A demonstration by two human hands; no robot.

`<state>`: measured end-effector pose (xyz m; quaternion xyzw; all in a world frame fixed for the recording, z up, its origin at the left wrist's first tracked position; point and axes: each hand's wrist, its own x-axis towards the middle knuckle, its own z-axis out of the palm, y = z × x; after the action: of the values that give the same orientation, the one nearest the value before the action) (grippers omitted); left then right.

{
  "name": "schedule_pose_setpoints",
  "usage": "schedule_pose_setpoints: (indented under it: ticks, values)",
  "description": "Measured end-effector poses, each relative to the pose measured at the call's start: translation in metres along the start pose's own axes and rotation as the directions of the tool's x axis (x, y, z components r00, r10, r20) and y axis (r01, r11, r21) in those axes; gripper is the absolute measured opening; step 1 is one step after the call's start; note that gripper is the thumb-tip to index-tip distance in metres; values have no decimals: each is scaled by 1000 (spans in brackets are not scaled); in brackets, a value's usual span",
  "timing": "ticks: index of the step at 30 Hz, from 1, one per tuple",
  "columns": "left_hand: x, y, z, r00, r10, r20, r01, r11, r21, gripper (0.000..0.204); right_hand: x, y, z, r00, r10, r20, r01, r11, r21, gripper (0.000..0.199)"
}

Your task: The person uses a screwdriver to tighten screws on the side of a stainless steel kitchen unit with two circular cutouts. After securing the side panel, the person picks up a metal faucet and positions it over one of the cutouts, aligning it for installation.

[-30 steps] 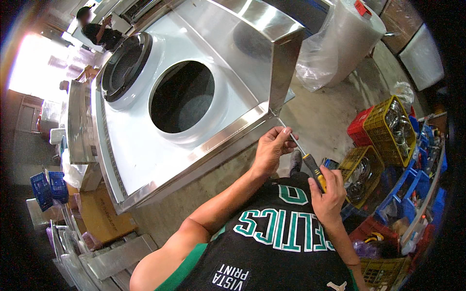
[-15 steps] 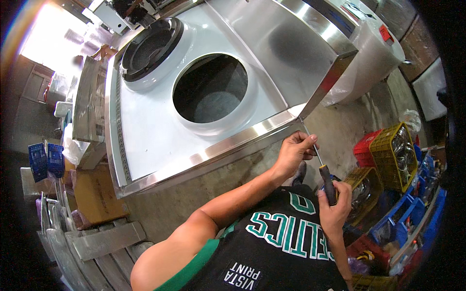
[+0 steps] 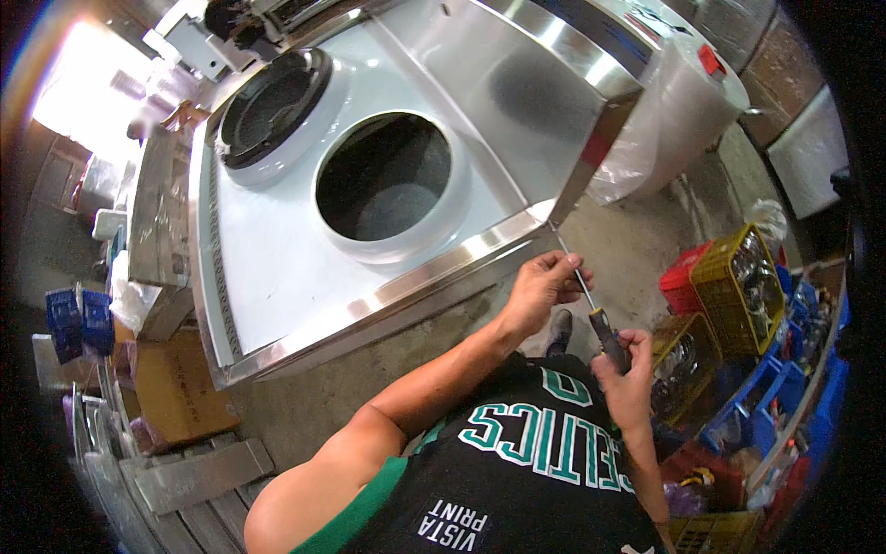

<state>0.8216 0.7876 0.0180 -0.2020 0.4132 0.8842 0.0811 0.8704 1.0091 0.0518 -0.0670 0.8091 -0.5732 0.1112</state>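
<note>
Room: workshop floor of bare concrete (image 3: 637, 240), with crates stacked toward three o'clock and cardboard toward eight o'clock.
Main piece: we look down on a stainless steel stove body (image 3: 277, 277) with two round burner openings, one open hole (image 3: 386, 185) at centre and a dark ring-fitted one (image 3: 272, 106) toward eleven o'clock.
Left hand (image 3: 540, 291): we close its fingers narrowly around the bare shaft, just below the stove's front corner (image 3: 552, 222).
Right hand (image 3: 623, 369): wrapped firmly about the black and yellow handle of the screwdriver (image 3: 595, 309).
Tool position: it runs from about four o'clock up toward the corner; the tip sits at or just beside the steel edge, and we cannot tell whether it is seated in a screw.
Doing it well: we judge the shaft should stay in line with the fastener, left fingers only guiding, right hand pressing and turning steadily so the tip does not slip onto the polished trim (image 3: 415, 277).
Nearby: yellow crates (image 3: 729, 277) and a red one (image 3: 681, 282).
</note>
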Motion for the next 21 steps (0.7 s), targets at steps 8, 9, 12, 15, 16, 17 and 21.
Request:
schedule_pose_setpoints:
  ticks: [8,9,12,15,16,17,21]
  values:
    - [11,-12,1,992,47,-115,-44,999,22,23,9,10,-11,714,458,529,-685,305,661,44]
    - [11,-8,1,993,22,-117,-14,998,61,22,10,14,-13,686,391,614,-721,248,647,44]
    - [7,5,-4,1000,-1,-8,3,984,180,38,9,20,-11,709,430,558,-700,337,630,48]
    - [5,16,-11,991,-76,112,57,984,168,36,3,16,5,966,220,136,-258,842,474,37]
    - [3,17,-14,984,-87,155,68,990,124,35,3,12,11,996,92,8,-89,945,313,36]
    - [3,16,-15,981,-83,173,63,991,120,34,3,7,10,998,26,-57,-19,993,118,30]
    - [3,10,-18,986,-43,162,30,996,84,28,0,-21,6,942,-330,56,314,813,-491,38]
